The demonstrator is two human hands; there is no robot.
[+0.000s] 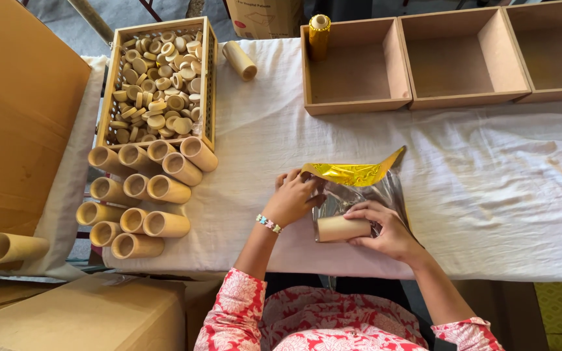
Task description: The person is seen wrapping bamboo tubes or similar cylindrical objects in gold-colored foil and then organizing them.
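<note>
A pale wooden tube (341,228) lies on a sheet of gold and silver foil (359,182) at the near edge of the white-clothed table (489,188). My right hand (385,231) grips the tube's right end and presses it onto the foil. My left hand (294,197) holds the foil's left edge, fingers curled over it. One corner of the foil is folded up, showing its gold side. A beaded bracelet circles my left wrist.
Several bare wooden tubes (144,195) are stacked at the left. Behind them a wooden crate (157,81) holds several round caps. One tube (239,60) lies loose beside it. Three open wooden boxes (463,62) line the far edge; a gold-wrapped tube (319,36) stands in the left one. Cardboard boxes (14,117) flank the left.
</note>
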